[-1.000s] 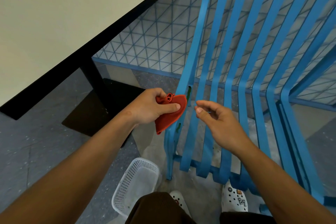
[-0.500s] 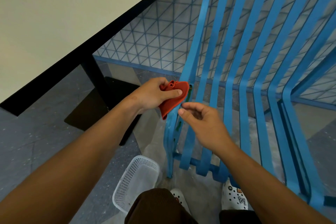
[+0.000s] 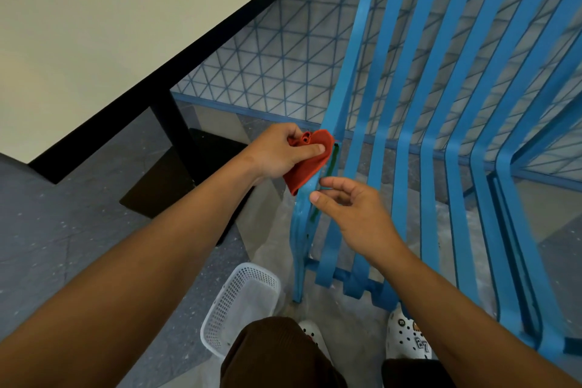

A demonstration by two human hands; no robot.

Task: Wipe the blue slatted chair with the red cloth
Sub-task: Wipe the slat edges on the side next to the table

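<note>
The blue slatted chair [image 3: 409, 123] fills the right side of the view, its slats curving down toward the floor. My left hand [image 3: 280, 151] grips the bunched red cloth [image 3: 310, 164] and holds it against the chair's leftmost slat. Just below the cloth, my right hand [image 3: 349, 208] hovers over that same slat with loosely curled fingers, thumb and forefinger apart, holding nothing. Dark green marks run along the edge of that slat beside the cloth.
A beige table [image 3: 94, 41] with a black edge and black pedestal base stands at the left. A white perforated basket [image 3: 239, 305] sits on the floor by my white clogs [image 3: 406, 337]. A blue mesh fence [image 3: 283, 57] runs behind the chair.
My right hand has moved left and closer to the cloth, from over the inner slats to the leftmost slat. My left hand with the cloth stays against that slat.
</note>
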